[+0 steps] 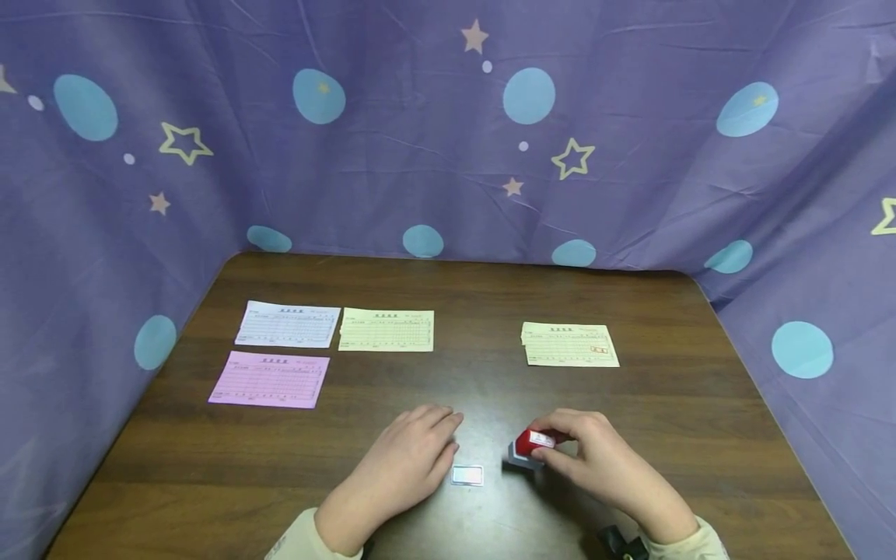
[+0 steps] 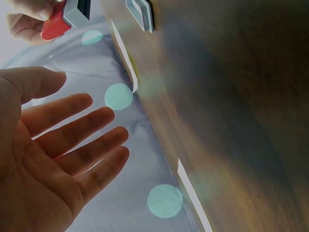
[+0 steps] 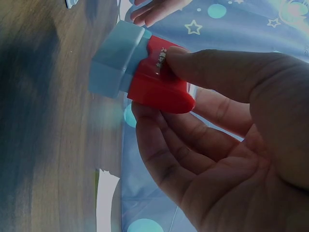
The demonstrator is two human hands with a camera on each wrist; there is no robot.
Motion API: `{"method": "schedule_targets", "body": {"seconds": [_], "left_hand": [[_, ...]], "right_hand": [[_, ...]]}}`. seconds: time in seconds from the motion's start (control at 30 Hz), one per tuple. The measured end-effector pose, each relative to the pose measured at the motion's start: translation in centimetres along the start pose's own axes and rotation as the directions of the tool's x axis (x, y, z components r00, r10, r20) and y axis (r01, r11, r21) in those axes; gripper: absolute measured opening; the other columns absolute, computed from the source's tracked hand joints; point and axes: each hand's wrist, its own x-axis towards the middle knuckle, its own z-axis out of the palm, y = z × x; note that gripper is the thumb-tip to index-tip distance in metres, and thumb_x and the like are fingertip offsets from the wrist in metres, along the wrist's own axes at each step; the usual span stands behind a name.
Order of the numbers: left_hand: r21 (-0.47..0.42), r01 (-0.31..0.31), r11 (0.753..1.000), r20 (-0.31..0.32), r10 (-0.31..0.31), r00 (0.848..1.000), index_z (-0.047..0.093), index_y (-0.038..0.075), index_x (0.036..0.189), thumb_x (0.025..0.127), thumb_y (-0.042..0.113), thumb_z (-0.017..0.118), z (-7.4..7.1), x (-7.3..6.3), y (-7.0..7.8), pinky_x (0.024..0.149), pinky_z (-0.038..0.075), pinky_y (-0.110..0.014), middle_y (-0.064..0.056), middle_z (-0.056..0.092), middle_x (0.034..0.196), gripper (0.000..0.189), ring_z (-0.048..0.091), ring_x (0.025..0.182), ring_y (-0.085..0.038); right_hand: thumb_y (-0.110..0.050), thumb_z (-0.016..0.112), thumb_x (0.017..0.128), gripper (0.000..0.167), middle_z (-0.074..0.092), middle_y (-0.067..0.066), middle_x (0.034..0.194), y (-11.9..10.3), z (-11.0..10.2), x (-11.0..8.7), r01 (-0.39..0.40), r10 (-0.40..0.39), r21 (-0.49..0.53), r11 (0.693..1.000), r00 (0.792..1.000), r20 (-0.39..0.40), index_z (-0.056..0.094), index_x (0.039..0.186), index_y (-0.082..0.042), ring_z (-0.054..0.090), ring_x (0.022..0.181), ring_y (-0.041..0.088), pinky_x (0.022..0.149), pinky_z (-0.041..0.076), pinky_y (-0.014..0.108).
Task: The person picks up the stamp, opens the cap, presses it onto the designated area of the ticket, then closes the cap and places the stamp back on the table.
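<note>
My right hand pinches a self-inking stamp by its red handle, thumb on one side and fingers on the other. The stamp's grey-blue base points toward the table, casting a shadow close below in the head view. A small rectangular stamp cap lies on the table between the hands. Beside that cap, my left hand is palm down with nothing in its grasp. In the left wrist view its fingers are spread and relaxed, and the cap shows at the top.
A yellow slip with a red stamp mark lies at the back right of the wooden table. At the left are another yellow slip, a pale blue slip and a pink slip. A purple curtain surrounds the table's back and sides.
</note>
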Motion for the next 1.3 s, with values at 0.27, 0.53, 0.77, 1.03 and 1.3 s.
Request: {"method": "schedule_targets", "body": {"seconds": [0.27, 0.53, 0.77, 1.03, 1.3], "left_hand": [[-0.002, 0.005, 1.000, -0.004, -0.005, 1.000, 0.070, 0.003, 0.124, 0.096, 0.022, 0.068, -0.2, 0.1, -0.5, 0.093, 0.052, -0.048, -0.012, 0.068, 0.122, 0.034, 0.062, 0.115, -0.028], [0.002, 0.006, 1.000, -0.027, -0.006, 1.000, 0.070, 0.001, 0.123, 0.094, 0.020, 0.070, -0.4, -0.1, -1.1, 0.094, 0.051, -0.048, -0.013, 0.068, 0.120, 0.035, 0.062, 0.113, -0.029], [0.000, 0.011, 1.000, -0.071, -0.011, 0.997, 0.072, 0.001, 0.118, 0.091, 0.016, 0.073, -0.2, -0.3, -1.7, 0.089, 0.053, -0.046, -0.010, 0.070, 0.115, 0.031, 0.064, 0.110, -0.028], [0.000, 0.040, 0.999, -0.101, -0.040, 0.994, 0.072, 0.000, 0.115, 0.089, 0.013, 0.075, -0.2, -0.4, -2.8, 0.092, 0.052, -0.048, -0.015, 0.069, 0.115, 0.029, 0.063, 0.111, -0.032], [-0.008, 0.091, 0.996, -0.103, -0.092, 0.990, 0.070, -0.004, 0.119, 0.090, 0.012, 0.075, -0.7, -0.4, -4.0, 0.097, 0.049, -0.051, -0.020, 0.067, 0.120, 0.034, 0.061, 0.115, -0.036]], "right_hand": [[-0.001, 0.082, 0.083, 0.022, 0.070, -0.012, 0.094, 0.0, -0.1, 0.1, -0.006, 0.006, -0.001, 1.000, 1.000, 0.001, 0.074, 0.100, -0.012, 0.066, 0.083, 0.006, 0.074, 0.058, 0.030], [0.000, 0.081, 0.084, 0.022, 0.069, -0.012, 0.093, -0.1, 0.3, -0.1, 0.028, -0.027, 0.019, 0.999, 1.000, -0.015, 0.074, 0.099, -0.014, 0.066, 0.082, 0.006, 0.073, 0.058, 0.030], [0.001, 0.082, 0.082, 0.024, 0.069, -0.013, 0.093, -0.2, 0.3, -0.4, 0.011, -0.011, 0.003, 1.000, 1.000, -0.024, 0.073, 0.099, -0.015, 0.065, 0.081, 0.005, 0.072, 0.057, 0.030], [-0.001, 0.081, 0.084, 0.022, 0.069, -0.014, 0.092, -0.2, 0.1, -0.3, 0.020, -0.020, -0.001, 1.000, 0.999, -0.026, 0.073, 0.099, -0.015, 0.066, 0.081, 0.005, 0.073, 0.057, 0.029], [-0.003, 0.081, 0.085, 0.020, 0.069, -0.015, 0.092, -0.2, 0.1, 0.0, 0.026, -0.025, 0.002, 1.000, 0.999, -0.031, 0.073, 0.098, -0.016, 0.066, 0.081, 0.005, 0.073, 0.057, 0.029]]}}
